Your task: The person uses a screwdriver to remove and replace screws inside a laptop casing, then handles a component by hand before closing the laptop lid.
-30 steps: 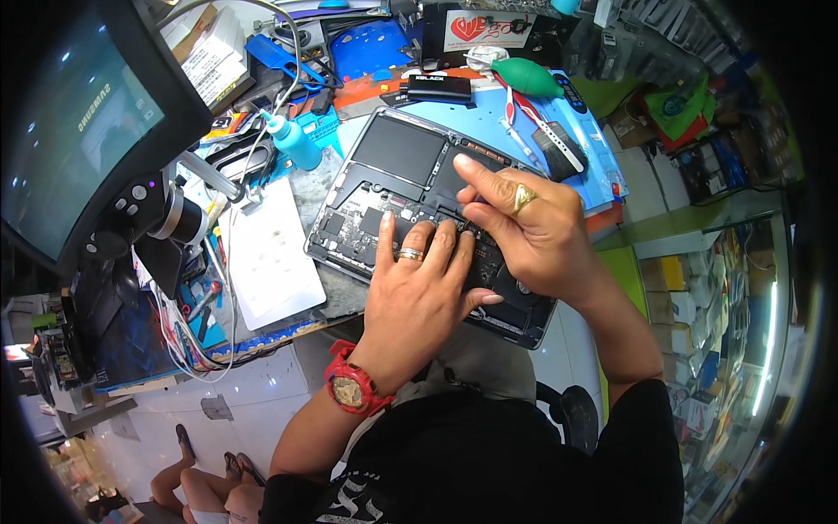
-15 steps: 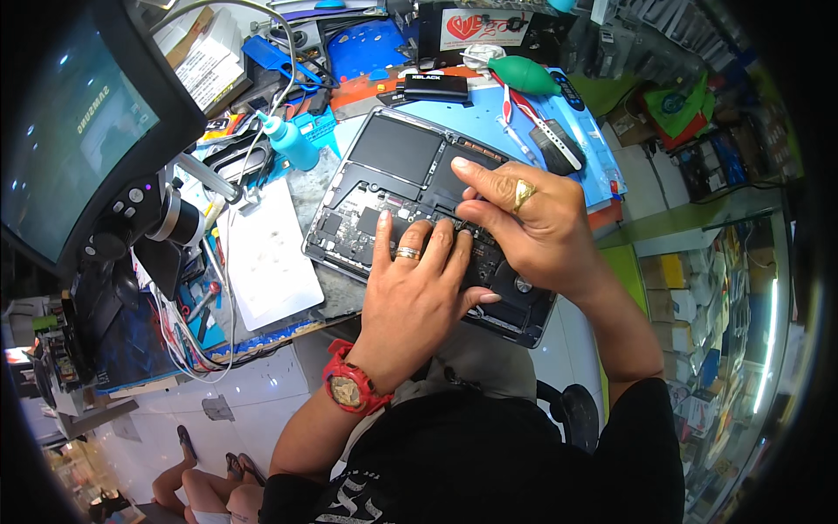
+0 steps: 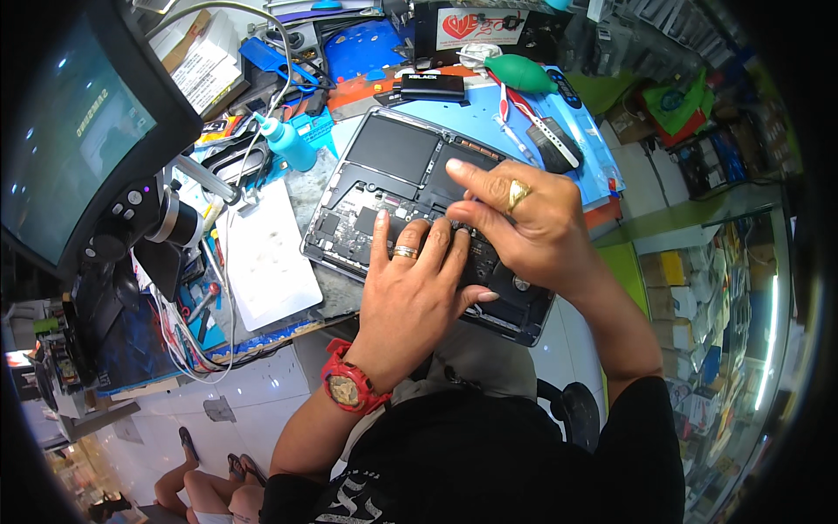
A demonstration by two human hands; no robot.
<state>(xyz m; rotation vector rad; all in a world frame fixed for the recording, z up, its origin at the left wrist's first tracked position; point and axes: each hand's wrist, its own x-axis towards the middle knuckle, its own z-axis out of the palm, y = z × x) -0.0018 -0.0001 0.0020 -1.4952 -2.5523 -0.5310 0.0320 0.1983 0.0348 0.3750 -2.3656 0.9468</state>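
An opened laptop (image 3: 349, 229) lies slanted at the bench's front edge, its inside facing up with black battery cells (image 3: 394, 147) and a dark circuit board showing. My left hand (image 3: 410, 288) rests on the board, fingers spread and fingertips touching it, with nothing visibly gripped. Over the board's right part, my right hand (image 3: 539, 223) is closed, thumb and curled fingers pressed together. Whatever is pinched there is hidden by the fingers.
At left stands a microscope screen (image 3: 78, 131) on a metal arm. Beside the laptop are a white sheet (image 3: 271, 262) and a turquoise bottle (image 3: 288, 144). Behind it lie a black box (image 3: 432, 86), a green air blower (image 3: 521, 74) and a brush (image 3: 554, 144). Another person's legs (image 3: 205, 489) show lower left.
My right hand has shifted very slightly left, still closed above the board. My left hand stays spread in nearly the same place on the laptop.
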